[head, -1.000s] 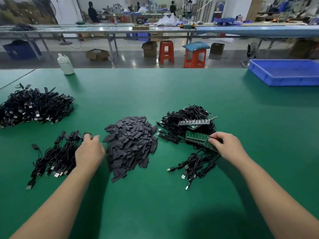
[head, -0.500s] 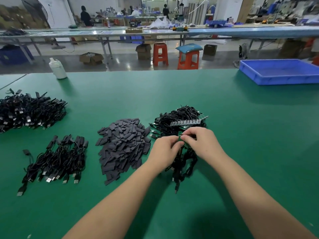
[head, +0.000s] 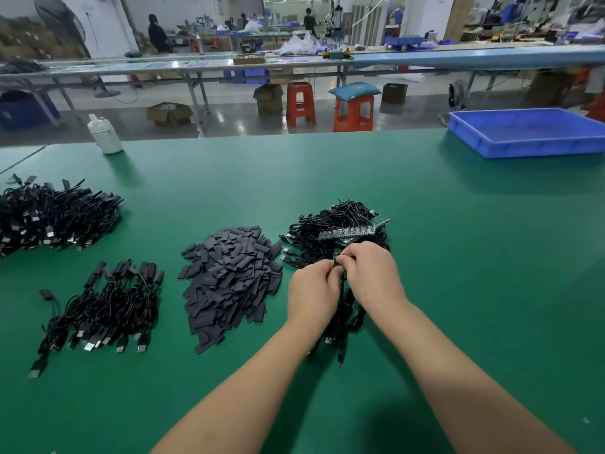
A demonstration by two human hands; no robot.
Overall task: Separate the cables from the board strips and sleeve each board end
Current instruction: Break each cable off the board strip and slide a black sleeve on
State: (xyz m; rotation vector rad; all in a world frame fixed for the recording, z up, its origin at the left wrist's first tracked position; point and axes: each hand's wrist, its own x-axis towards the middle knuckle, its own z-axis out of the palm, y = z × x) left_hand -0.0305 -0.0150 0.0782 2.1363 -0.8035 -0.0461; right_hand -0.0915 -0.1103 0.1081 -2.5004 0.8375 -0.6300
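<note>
— What do you see from the head camera?

— Both hands meet near the middle of the green table [head: 458,244]. The left hand [head: 312,290] and the right hand [head: 373,270] have their fingers curled, pinching a small green board strip [head: 336,261] between them, fingertips almost touching. Black cables [head: 343,319] hang from that strip down between the wrists and trail on the table toward the near edge.

— And the rest of the stock?

— Just beyond the hands lies a tangled heap of cables [head: 334,221] with another board strip [head: 353,231] resting on top, its row of small parts facing up. To the left of that heap sits a pile of flat black sleeves [head: 229,276]. Further left, nearer the front edge, a smaller bundle of cables with plugs [head: 104,306] lies spread out, and behind it, at the left edge, a big heap of cables [head: 55,217].

— Anything else on the table?

— A white bottle [head: 104,134] stands at the far edge on the left, and a blue tray [head: 530,132] sits at the far right corner. Behind the table are two orange stools [head: 327,104], cardboard boxes on the floor, long benches, and people working in the distance.
</note>
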